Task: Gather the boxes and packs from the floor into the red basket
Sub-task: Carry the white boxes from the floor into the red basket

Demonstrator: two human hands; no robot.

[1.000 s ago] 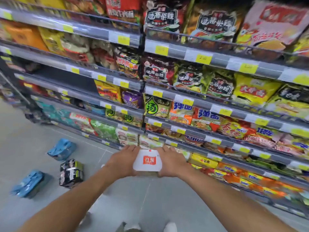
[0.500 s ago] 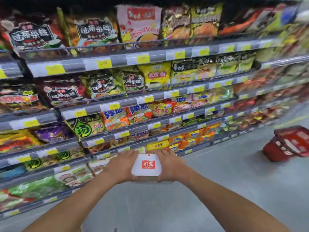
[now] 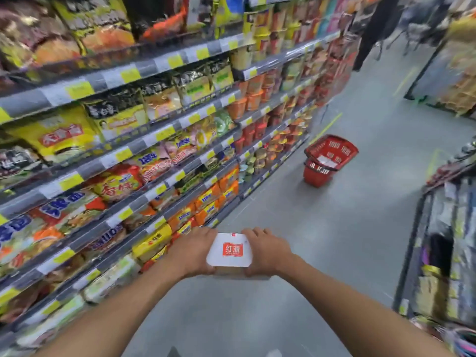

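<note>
Swinging right, the red basket (image 3: 328, 158) now lies ahead, well apart, left hand (image 3: 192, 251) and right hand (image 3: 268, 253) grip clamped on the white box (image 3: 230, 251).

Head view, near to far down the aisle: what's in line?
White box held between left hand and right hand → red basket standing on the floor → person in dark clothes at the aisle's far end.

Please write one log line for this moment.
left hand, right hand: hold box | basket: on floor ahead, apart
</note>
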